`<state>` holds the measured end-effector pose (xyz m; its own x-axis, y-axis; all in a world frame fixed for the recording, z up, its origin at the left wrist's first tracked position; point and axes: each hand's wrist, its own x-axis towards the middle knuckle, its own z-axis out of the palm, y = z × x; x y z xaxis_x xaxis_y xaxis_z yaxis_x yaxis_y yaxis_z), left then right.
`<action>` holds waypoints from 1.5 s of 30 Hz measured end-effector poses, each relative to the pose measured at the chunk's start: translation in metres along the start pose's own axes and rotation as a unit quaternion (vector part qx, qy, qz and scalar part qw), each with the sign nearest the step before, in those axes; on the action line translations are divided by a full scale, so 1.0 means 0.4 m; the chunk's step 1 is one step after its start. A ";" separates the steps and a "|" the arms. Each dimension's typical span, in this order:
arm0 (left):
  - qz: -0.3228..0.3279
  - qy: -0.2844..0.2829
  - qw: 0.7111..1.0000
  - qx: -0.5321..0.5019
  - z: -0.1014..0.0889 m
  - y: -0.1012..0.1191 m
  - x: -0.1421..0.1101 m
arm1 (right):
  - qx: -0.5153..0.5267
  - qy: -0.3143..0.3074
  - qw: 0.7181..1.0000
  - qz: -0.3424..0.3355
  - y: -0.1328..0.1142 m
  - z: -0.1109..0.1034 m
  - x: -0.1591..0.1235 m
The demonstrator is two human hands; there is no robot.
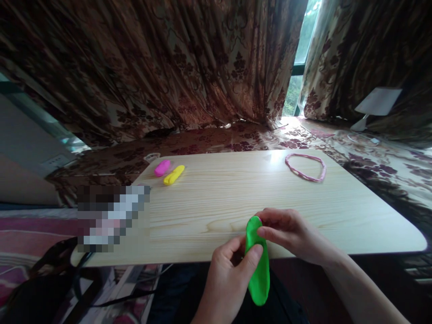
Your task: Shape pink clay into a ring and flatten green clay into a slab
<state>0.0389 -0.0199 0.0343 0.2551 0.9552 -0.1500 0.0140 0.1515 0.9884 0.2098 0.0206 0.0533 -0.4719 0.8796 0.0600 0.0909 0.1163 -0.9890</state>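
A long flattened piece of bright green clay (259,270) is held upright over the near edge of the pale wooden table (236,198). My left hand (229,274) grips its middle, thumb pressed across the front. My right hand (290,231) pinches its upper end with closed fingers. Across the table lie a pink clay lump (162,167) and a yellow clay roll (174,174), side by side at the far left. A thin pink clay ring (305,167) lies flat at the far right.
Brown patterned curtains (162,67) hang behind the table, over a patterned cloth (354,144). A white lamp-like object (376,105) stands at the back right. A blurred patch covers the table's left edge. Dark straps (67,279) lie below the left corner.
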 end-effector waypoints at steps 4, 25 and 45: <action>0.028 -0.022 0.999 0.018 -0.007 0.008 -0.003 | -0.012 0.053 0.998 -0.019 -0.004 0.002 -0.010; 0.000 0.086 0.995 -0.058 -0.008 -0.002 0.017 | -0.052 0.093 0.994 0.017 -0.011 0.026 -0.026; 0.080 0.101 0.992 -0.009 -0.052 0.063 -0.071 | -0.151 0.134 0.972 -0.120 -0.089 0.135 -0.043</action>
<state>0.0120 -0.0379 0.0630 0.0538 0.9985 0.0047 -0.0290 -0.0031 0.9996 0.1673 -0.0234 0.0803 -0.2693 0.8943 0.3574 0.2785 0.4276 -0.8600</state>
